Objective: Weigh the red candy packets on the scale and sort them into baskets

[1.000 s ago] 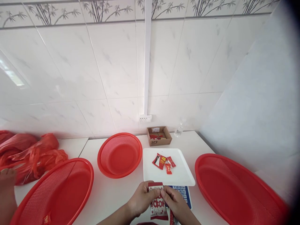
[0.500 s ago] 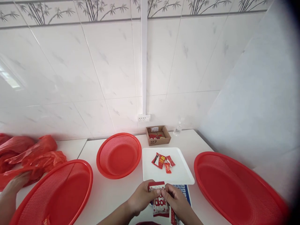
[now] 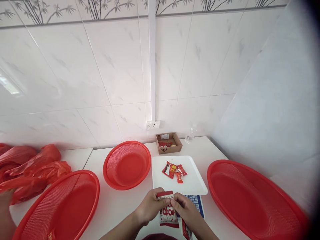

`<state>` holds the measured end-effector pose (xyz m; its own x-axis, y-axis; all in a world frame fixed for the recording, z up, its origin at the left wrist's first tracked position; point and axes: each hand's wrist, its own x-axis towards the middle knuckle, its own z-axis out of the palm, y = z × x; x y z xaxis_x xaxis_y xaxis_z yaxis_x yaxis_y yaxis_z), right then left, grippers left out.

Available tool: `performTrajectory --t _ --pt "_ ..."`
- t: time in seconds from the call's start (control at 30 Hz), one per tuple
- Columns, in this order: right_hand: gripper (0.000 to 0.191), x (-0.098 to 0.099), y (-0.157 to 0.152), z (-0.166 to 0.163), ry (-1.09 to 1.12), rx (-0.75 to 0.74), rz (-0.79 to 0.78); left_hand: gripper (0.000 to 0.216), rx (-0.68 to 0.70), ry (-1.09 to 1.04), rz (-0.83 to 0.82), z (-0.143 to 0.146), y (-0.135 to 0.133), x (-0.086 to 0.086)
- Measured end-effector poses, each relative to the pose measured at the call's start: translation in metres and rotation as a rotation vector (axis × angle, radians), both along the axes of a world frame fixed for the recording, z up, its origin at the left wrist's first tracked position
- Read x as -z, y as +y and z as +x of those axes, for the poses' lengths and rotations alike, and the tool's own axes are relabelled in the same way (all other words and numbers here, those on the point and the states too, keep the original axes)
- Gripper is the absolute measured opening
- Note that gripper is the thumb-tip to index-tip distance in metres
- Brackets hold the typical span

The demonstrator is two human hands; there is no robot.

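My left hand [image 3: 150, 207] is closed around the left edge of a red and white snack packet [image 3: 168, 215], thumb on its front. My right hand [image 3: 186, 210] pinches the same packet near its upper right. A second red packet [image 3: 186, 230] hangs below my right palm, partly hidden. Just beyond my hands is a white tray [image 3: 160, 186] bearing a larger red packet [image 3: 170, 169] and two small ones, including a small red sachet [image 3: 179, 177]. Under the tray's front edge and my right hand, a blue and white keypad panel [image 3: 196, 201] shows in part.
Red plastic baskets stand around: a round basket [image 3: 126, 183] behind left, a left basket [image 3: 93, 200] with a small wrapper inside, and a right basket [image 3: 212, 180]. At the wall are a cardboard box [image 3: 170, 150] and clear bottle [image 3: 190, 136]. A co-worker's arm [image 3: 6, 213] is beside red bags [image 3: 42, 166].
Both my hands stay on the packet, which has shifted slightly left and up. At the far left, the co-worker's hand has drawn back leftward across the red bags.
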<state>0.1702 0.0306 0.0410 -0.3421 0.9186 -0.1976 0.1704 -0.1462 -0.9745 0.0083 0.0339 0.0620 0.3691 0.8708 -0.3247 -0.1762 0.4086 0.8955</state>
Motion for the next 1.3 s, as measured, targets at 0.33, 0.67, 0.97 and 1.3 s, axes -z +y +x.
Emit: performTrajectory --t 0.33,0.67,0.97,1.3 --pt "0.043 -0.001 0.003 0.005 -0.138 0.073 0.080 0.051 0.036 0.054 -0.057 0.003 -0.004 0.003" --pt "0.042 -0.003 -0.002 0.003 -0.119 -0.118 0.091 0.053 -0.164 0.034 -0.085 0.003 -0.001 0.000" --pt "0.042 -0.003 -0.003 0.005 -0.264 -0.017 0.212 0.053 0.119 0.166 -0.059 0.001 -0.004 0.009" --pt "0.049 0.007 -0.005 -0.005 -0.098 0.052 0.100 0.044 0.056 0.180 0.084 0.000 -0.001 0.005"
